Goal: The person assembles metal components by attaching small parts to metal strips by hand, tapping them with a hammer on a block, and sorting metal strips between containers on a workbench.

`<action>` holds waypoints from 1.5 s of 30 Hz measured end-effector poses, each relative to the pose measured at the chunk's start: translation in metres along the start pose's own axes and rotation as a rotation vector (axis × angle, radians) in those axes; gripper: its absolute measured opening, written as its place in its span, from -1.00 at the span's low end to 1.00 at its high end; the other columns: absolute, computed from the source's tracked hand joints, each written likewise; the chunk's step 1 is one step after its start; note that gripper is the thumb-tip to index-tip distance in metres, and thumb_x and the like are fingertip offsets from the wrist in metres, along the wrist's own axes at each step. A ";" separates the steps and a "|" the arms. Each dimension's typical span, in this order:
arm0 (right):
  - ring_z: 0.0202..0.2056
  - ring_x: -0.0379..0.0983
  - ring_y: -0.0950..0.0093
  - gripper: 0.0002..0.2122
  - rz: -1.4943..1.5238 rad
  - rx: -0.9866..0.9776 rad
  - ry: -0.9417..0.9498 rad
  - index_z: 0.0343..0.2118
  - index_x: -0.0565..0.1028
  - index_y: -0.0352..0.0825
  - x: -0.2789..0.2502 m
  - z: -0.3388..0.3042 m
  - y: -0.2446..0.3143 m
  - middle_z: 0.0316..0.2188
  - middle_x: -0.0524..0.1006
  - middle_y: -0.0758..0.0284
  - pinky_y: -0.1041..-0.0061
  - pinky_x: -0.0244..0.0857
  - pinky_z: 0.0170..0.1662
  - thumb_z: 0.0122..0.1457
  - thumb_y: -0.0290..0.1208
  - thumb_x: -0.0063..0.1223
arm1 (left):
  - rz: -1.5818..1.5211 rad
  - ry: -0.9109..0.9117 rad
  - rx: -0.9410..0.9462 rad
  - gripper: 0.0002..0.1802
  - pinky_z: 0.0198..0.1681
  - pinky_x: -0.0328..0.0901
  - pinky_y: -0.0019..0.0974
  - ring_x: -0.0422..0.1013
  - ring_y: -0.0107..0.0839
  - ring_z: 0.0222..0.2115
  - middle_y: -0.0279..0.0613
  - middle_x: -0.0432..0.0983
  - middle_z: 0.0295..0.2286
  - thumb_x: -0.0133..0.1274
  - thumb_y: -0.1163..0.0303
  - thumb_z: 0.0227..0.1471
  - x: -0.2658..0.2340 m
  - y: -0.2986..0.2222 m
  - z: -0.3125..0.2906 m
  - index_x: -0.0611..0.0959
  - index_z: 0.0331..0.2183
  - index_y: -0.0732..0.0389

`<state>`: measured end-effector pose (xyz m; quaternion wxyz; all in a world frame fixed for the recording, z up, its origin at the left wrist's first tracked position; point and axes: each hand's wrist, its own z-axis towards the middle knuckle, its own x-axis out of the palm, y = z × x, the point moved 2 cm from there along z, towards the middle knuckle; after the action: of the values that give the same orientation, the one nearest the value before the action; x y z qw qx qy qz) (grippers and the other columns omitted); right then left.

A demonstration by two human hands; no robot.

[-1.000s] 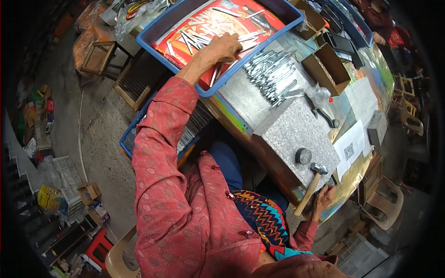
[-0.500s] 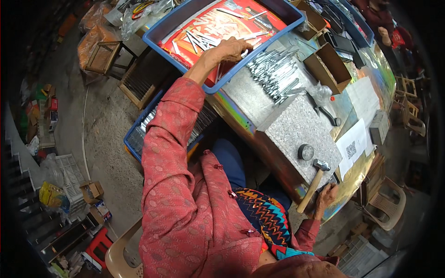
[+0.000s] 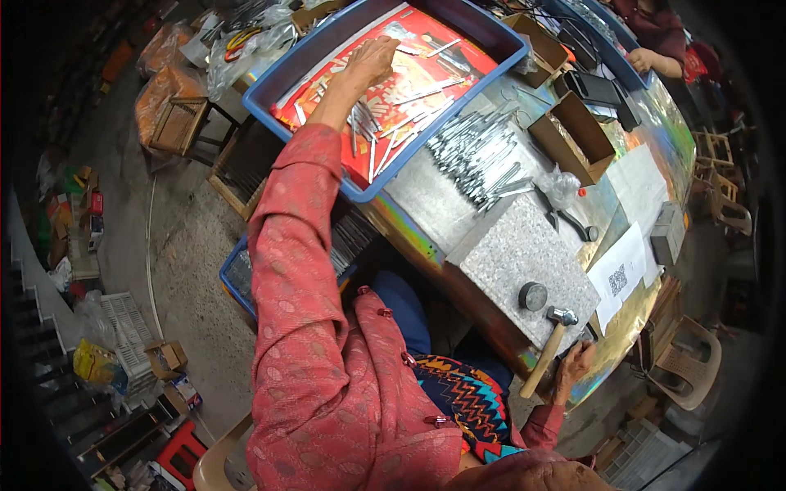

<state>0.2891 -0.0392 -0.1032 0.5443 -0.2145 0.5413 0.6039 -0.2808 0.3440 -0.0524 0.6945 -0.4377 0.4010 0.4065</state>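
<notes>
My left hand (image 3: 372, 62) reaches into a blue plastic tray (image 3: 378, 185), over its red lining. Its fingers are apart and bent down among loose narrow metal strips (image 3: 422, 92); nothing shows in its grasp. My right hand (image 3: 575, 365) is at the table's near right edge, against the corner of a speckled stone block (image 3: 516, 262). Its fingers are curled, and what they hold, if anything, is hidden. Beside it a hammer (image 3: 543, 360) with a wooden handle rests with its head on the block, near a round dark metal piece (image 3: 533, 296).
A heap of shiny metal rods (image 3: 475, 151) lies between tray and block. Behind are pliers (image 3: 573, 222), an open cardboard box (image 3: 573, 139) and a printed sheet (image 3: 618, 274). Another person's hand (image 3: 644, 60) is at the far right. A second blue tray (image 3: 237, 274) stands below the table.
My left hand has moved from the tray's near right side to its far left part. Strips lie differently, with several now nearer me. My right hand stays by the block.
</notes>
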 end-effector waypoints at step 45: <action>-0.57 0.20 0.40 -0.94 -0.034 0.086 0.004 -0.47 0.27 -0.42 0.004 0.001 0.005 -0.61 0.28 0.21 0.47 0.15 -0.48 0.05 -0.56 -0.14 | -0.130 -0.031 -0.383 -0.73 -0.26 0.31 -0.05 0.41 0.07 -0.32 0.16 0.46 -0.37 -0.08 0.46 -0.26 0.063 -0.060 0.071 0.54 -0.39 0.29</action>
<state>0.2836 -0.0357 -0.1045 0.5622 -0.2016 0.5642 0.5701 -0.1900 0.4062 -0.0720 0.6293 -0.5805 0.2766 0.4365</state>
